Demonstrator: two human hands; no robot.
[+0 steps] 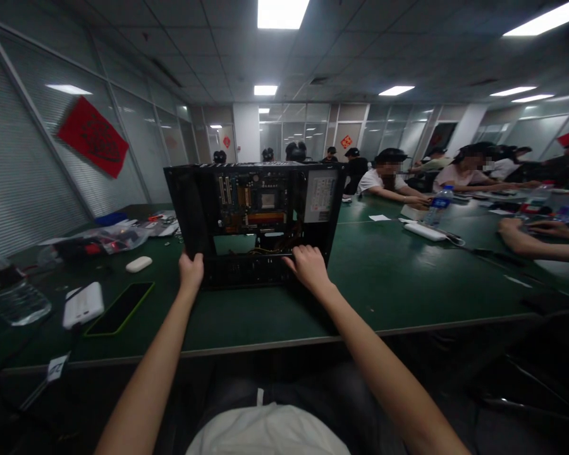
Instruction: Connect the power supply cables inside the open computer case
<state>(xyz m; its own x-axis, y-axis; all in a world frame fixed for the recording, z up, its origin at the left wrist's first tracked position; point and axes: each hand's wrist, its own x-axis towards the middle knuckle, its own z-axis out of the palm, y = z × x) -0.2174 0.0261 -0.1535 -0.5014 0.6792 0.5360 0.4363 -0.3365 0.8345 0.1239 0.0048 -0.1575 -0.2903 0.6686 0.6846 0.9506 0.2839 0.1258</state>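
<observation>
A black computer case (253, 270) stands on the green table right in front of me, its open side facing me. Inside it I see a motherboard (251, 196) with a pale square socket, a silver power supply (321, 196) at the upper right, and some thin cables low down. My left hand (191, 270) grips the case's lower left edge, thumb on the near side. Around the lower frame bar at the right, my right hand (308, 268) is closed, fingers over the bar. The parts of the fingers behind the case are hidden.
To the left lie a phone (121, 309), a white power bank (83, 304), a white earbud case (139, 264), a water bottle (12, 291) and plastic bags (99, 243). At right are a white power strip (424, 231) and a bottle (439, 205). Several people sit beyond.
</observation>
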